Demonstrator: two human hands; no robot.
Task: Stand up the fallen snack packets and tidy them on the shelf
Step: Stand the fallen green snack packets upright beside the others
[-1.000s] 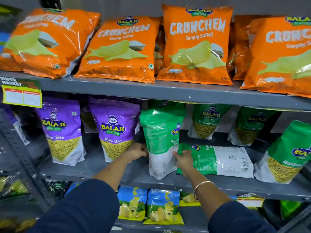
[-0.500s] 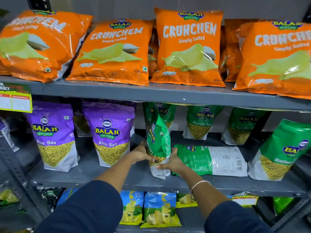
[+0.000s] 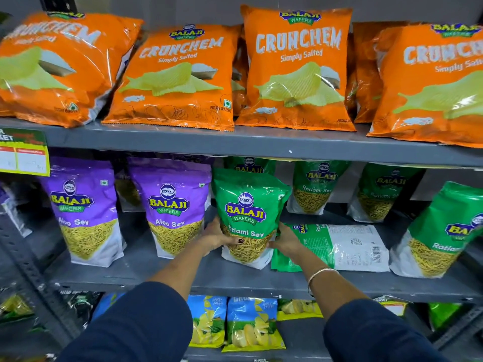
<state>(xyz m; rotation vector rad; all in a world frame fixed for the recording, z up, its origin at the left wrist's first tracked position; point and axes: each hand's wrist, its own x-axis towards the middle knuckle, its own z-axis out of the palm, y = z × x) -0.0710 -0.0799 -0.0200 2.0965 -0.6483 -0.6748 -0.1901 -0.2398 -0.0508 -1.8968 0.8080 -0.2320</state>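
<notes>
A green Ratlami Sev packet (image 3: 248,205) stands upright, front facing me, on the grey middle shelf (image 3: 183,278). My left hand (image 3: 217,237) grips its lower left side and my right hand (image 3: 286,242) grips its lower right side. Just to its right a second green packet (image 3: 339,246) lies flat on its face, back label up, partly under my right hand. Other green packets (image 3: 317,186) stand further back, and one (image 3: 444,231) stands at the front right. Two purple Aloo Sev packets (image 3: 83,212) (image 3: 175,207) stand to the left.
Orange Crunchem bags (image 3: 298,69) fill the upper shelf, whose edge (image 3: 261,145) overhangs the middle shelf. A price tag (image 3: 23,155) hangs at the left. Blue chip packets (image 3: 251,325) sit on the shelf below. A slotted upright post (image 3: 21,257) runs down the left.
The green packet in my hands has turned from back-facing, through edge-on, to front-facing and upright. Both hands stayed on its lower sides. The view moved closer to the shelf.
</notes>
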